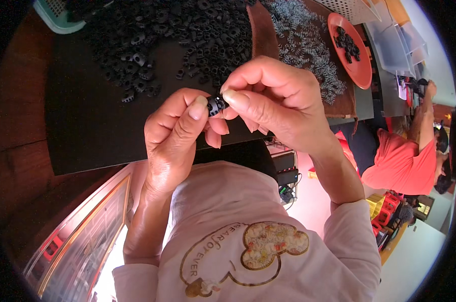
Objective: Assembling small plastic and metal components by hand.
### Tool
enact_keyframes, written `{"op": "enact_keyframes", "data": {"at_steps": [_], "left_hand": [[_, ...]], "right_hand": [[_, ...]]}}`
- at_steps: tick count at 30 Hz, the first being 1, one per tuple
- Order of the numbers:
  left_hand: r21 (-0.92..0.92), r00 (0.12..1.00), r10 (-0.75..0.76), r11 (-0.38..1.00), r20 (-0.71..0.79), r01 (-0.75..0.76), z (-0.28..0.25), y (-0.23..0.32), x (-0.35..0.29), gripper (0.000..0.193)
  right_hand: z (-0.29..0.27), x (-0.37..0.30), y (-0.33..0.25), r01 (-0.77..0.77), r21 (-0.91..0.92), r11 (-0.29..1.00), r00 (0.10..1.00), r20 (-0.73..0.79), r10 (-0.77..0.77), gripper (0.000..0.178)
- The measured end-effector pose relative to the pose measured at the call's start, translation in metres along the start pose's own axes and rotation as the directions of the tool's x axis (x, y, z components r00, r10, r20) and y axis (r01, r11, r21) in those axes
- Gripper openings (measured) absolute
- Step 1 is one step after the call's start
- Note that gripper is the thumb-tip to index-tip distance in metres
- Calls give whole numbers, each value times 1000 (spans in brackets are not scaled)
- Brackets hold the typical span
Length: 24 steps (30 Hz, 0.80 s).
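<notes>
A small black plastic cord lock (216, 106) with holes in its side is held above the near edge of the dark table. My left hand (175, 128) pinches its body between thumb and fingers. My right hand (283, 103) closes thumb and forefinger on its right end; whether a separate small piece is between those fingertips is hidden. Beyond my hands spreads a large heap of similar black plastic parts (187, 30). Right of that heap lies a pile of small metal springs (308, 50) on a brown cloth.
An orange-red plate (361, 73) holds several black pieces at the right. A pale green basket (59, 17) stands at the far left, a white perforated basket (349, 10) at the far right. Clear plastic bins (397, 48) sit beyond the plate. Another person in red (404, 166) works at the right.
</notes>
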<state>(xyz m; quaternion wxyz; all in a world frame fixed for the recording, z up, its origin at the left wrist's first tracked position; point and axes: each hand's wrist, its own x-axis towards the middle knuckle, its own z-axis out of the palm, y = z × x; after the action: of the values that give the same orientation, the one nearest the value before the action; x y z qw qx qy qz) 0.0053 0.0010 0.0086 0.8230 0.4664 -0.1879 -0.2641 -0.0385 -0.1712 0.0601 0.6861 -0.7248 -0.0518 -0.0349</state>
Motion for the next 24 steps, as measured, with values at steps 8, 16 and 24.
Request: {"op": "enact_keyframes", "data": {"at_steps": [8,16,24], "left_hand": [[-13,998,-53,999,-43,52,5,5,3,27],[91,994,-62,993,-92,70,5,4,-1,25],[102,1000,-18,995,-21,20,1,0,-2,26]], "right_hand": [[-5,4,-10,-96,19,995,994,49,95,7],[-1,-1,-10,-60,-20,998,998,13,60,3],[-7,-3,-6,-134,40,990,990,50,132,3]]}}
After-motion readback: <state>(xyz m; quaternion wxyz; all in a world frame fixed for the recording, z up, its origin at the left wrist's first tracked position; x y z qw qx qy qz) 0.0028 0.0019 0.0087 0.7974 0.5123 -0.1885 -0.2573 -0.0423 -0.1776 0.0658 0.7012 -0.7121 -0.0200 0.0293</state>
